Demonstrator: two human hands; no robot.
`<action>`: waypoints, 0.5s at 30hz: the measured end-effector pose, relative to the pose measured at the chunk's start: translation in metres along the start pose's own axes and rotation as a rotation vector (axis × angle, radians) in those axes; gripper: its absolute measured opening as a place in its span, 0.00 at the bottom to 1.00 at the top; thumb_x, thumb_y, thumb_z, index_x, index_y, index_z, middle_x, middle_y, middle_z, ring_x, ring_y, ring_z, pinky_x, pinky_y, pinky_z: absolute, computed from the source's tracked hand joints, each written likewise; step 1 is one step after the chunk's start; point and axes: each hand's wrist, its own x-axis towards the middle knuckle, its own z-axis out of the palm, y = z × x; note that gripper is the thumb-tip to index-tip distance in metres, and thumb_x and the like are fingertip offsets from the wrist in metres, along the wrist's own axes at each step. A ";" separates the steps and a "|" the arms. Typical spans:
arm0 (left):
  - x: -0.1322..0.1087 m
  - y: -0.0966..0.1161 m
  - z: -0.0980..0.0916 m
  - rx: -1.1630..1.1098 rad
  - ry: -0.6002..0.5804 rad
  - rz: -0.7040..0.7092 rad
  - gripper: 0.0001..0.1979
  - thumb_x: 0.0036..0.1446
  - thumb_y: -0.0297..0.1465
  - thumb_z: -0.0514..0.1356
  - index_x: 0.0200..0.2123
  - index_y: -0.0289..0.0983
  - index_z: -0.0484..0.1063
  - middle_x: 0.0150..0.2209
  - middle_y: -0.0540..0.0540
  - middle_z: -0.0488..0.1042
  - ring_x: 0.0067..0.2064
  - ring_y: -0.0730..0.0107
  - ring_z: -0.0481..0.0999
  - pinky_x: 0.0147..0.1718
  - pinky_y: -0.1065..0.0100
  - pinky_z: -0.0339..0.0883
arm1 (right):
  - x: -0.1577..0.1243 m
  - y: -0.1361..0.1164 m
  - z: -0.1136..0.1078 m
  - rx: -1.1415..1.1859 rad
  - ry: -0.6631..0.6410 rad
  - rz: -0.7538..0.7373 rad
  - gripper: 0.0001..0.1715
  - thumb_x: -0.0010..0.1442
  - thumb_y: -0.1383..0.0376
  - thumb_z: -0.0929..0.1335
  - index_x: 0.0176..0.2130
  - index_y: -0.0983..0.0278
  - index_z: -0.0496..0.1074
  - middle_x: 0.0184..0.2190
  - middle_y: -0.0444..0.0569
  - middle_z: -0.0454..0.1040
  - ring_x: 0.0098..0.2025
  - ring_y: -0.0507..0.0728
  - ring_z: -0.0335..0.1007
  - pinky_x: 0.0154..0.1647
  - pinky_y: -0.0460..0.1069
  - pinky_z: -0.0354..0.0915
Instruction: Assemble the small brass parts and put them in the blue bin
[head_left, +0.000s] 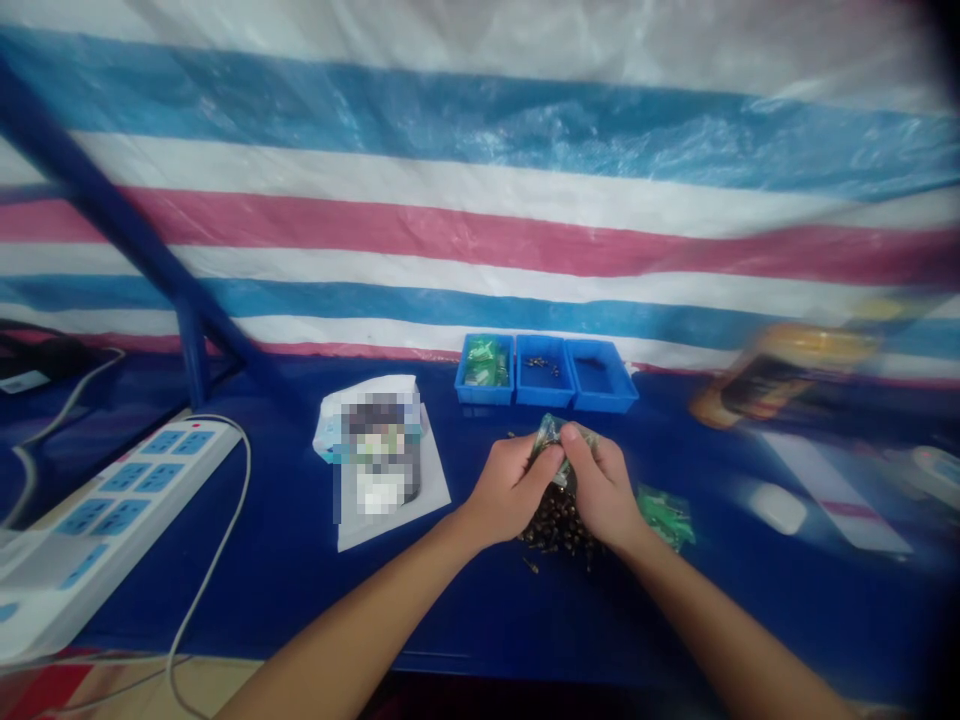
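Pinching a small clear bag (550, 430) between thumbs and fingers, the left hand (510, 485) and right hand (606, 488) come together over a pile of small metal parts (561, 525) on the glossy dark-blue surface (300, 600). And what a backdrop: a striped plastic sheet (480, 180) in blue, white and red, right across the back! Three blue trays (546, 394) line up near its foot; a white power strip (127, 515) lies at the left, near a slanting blue frame (139, 245). Labels now: the jar (784, 372) wears a dark one, too blurred to read, and pixel blocks mask the object on the white paper (436, 482).
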 end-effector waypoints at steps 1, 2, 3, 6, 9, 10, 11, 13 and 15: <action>0.000 0.000 0.000 0.001 0.000 -0.003 0.18 0.67 0.37 0.50 0.26 0.34 0.61 0.25 0.51 0.60 0.28 0.75 0.59 0.30 0.71 0.54 | 0.000 0.000 0.000 -0.008 0.005 -0.004 0.25 0.67 0.52 0.61 0.24 0.63 0.58 0.22 0.41 0.55 0.25 0.50 0.50 0.26 0.45 0.52; 0.000 0.000 0.000 0.003 -0.001 -0.006 0.18 0.67 0.37 0.50 0.26 0.34 0.61 0.24 0.51 0.60 0.28 0.75 0.59 0.30 0.71 0.54 | -0.001 0.000 0.001 -0.010 0.009 -0.006 0.25 0.67 0.52 0.61 0.24 0.63 0.58 0.22 0.41 0.55 0.25 0.50 0.50 0.26 0.45 0.52; 0.000 0.000 0.000 0.005 -0.001 -0.006 0.18 0.67 0.37 0.50 0.25 0.34 0.61 0.24 0.51 0.59 0.28 0.75 0.59 0.30 0.71 0.54 | -0.001 0.001 0.001 -0.001 0.011 -0.002 0.25 0.67 0.52 0.61 0.24 0.63 0.58 0.22 0.41 0.55 0.25 0.50 0.50 0.26 0.45 0.52; 0.000 0.001 -0.001 0.007 -0.010 0.005 0.18 0.67 0.37 0.50 0.25 0.35 0.60 0.24 0.52 0.60 0.28 0.75 0.59 0.30 0.71 0.54 | 0.000 0.003 0.001 0.073 0.008 0.020 0.25 0.66 0.52 0.62 0.24 0.63 0.56 0.22 0.40 0.53 0.24 0.49 0.48 0.25 0.45 0.51; 0.001 0.004 -0.001 0.019 -0.024 0.015 0.19 0.67 0.38 0.50 0.24 0.35 0.58 0.23 0.52 0.58 0.27 0.76 0.58 0.29 0.72 0.53 | 0.002 0.003 0.000 0.112 0.008 0.017 0.25 0.65 0.53 0.64 0.23 0.63 0.55 0.21 0.39 0.51 0.24 0.49 0.46 0.24 0.45 0.49; 0.001 0.004 -0.001 0.026 -0.024 0.015 0.20 0.67 0.38 0.50 0.24 0.35 0.57 0.23 0.52 0.57 0.27 0.76 0.58 0.29 0.72 0.53 | 0.002 0.003 -0.001 0.111 0.010 0.010 0.25 0.65 0.54 0.64 0.23 0.63 0.54 0.21 0.39 0.51 0.24 0.49 0.46 0.24 0.45 0.49; 0.001 0.004 -0.001 0.033 -0.023 0.015 0.20 0.67 0.38 0.50 0.23 0.35 0.56 0.23 0.53 0.57 0.26 0.76 0.57 0.28 0.72 0.52 | 0.002 0.002 -0.001 0.110 0.015 0.002 0.25 0.65 0.54 0.64 0.23 0.63 0.54 0.21 0.39 0.51 0.24 0.49 0.46 0.24 0.45 0.49; 0.001 0.005 0.000 0.044 -0.019 0.015 0.20 0.67 0.38 0.49 0.23 0.35 0.56 0.23 0.53 0.56 0.26 0.77 0.57 0.28 0.72 0.52 | 0.001 0.002 -0.002 0.112 0.027 -0.008 0.24 0.66 0.55 0.64 0.23 0.63 0.55 0.21 0.39 0.50 0.24 0.49 0.45 0.24 0.45 0.48; 0.001 0.004 0.000 0.047 -0.015 0.027 0.20 0.67 0.37 0.50 0.23 0.35 0.55 0.22 0.53 0.56 0.26 0.77 0.57 0.28 0.72 0.52 | 0.000 0.002 -0.001 0.113 0.036 -0.009 0.24 0.66 0.55 0.64 0.23 0.63 0.54 0.22 0.39 0.50 0.24 0.49 0.45 0.24 0.45 0.48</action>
